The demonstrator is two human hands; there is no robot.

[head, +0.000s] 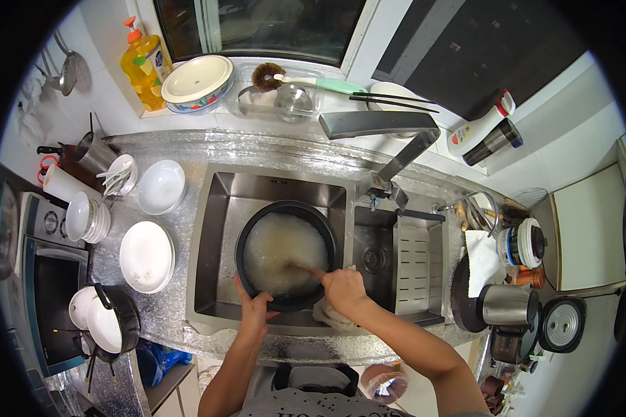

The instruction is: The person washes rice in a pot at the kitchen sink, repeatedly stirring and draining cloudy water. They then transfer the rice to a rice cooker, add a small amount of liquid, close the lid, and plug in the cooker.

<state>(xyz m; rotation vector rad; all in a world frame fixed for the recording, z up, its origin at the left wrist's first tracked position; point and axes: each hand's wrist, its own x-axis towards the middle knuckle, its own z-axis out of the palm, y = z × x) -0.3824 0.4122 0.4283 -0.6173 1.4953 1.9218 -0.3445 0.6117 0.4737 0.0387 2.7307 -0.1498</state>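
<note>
A round black pot [243, 229] sits in the large left basin of a steel sink [224, 182]. Cloudy, pale yellowish water [281, 234] fills much of it. My left hand [254, 310] grips the pot's near-left rim, thumb toward the front. Over the near-right rim, my right hand [344, 289] is closed around what looks like a thin brown utensil [301, 267]; its far end is lost in the murky water. Beneath my right wrist, a pale cloth [334, 315] hangs at the basin's front right corner.
The faucet [407, 151] arches behind the sink. The smaller basin holds a slotted steel drainer [420, 260]. White plates [146, 255], a white bowl [161, 186] and stacked bowls [86, 216] stand left. A steel container [507, 305] stands right; a soap bottle [145, 70] is on the sill.
</note>
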